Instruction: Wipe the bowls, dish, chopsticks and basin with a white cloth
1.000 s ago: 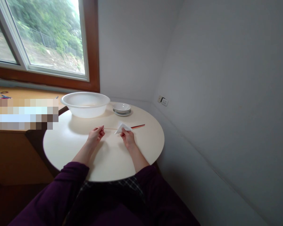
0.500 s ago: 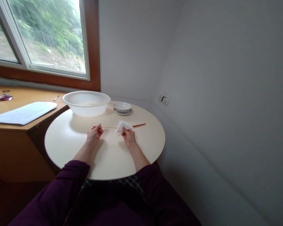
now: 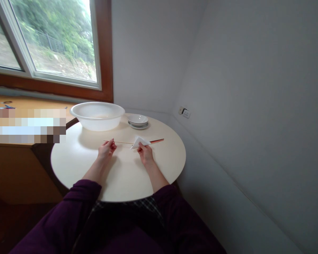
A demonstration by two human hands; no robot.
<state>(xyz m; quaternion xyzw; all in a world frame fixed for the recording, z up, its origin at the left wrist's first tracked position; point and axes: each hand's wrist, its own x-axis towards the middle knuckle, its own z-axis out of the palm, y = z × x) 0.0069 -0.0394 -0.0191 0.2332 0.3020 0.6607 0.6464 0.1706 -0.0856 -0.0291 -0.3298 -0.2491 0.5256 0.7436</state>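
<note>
My left hand [image 3: 106,149] pinches the pale end of a thin chopstick [image 3: 124,142] that runs level across the round white table [image 3: 76,158], its red-brown end [image 3: 157,140] pointing right. My right hand [image 3: 145,152] is closed on a folded white tissue [image 3: 139,141] wrapped around the chopstick's middle. Both hands hover just above the tabletop. Purple sleeves cover my forearms.
A large translucent white basin [image 3: 97,115] stands at the table's far side, with a small white bowl on a saucer [image 3: 137,120] to its right. A wooden desk [image 3: 13,148] with small items adjoins on the left below the window. A wall socket [image 3: 183,112] is in the corner.
My left hand and the chopstick's pale end have shifted slightly left; the right hand with the tissue stays almost in place along the stick.
</note>
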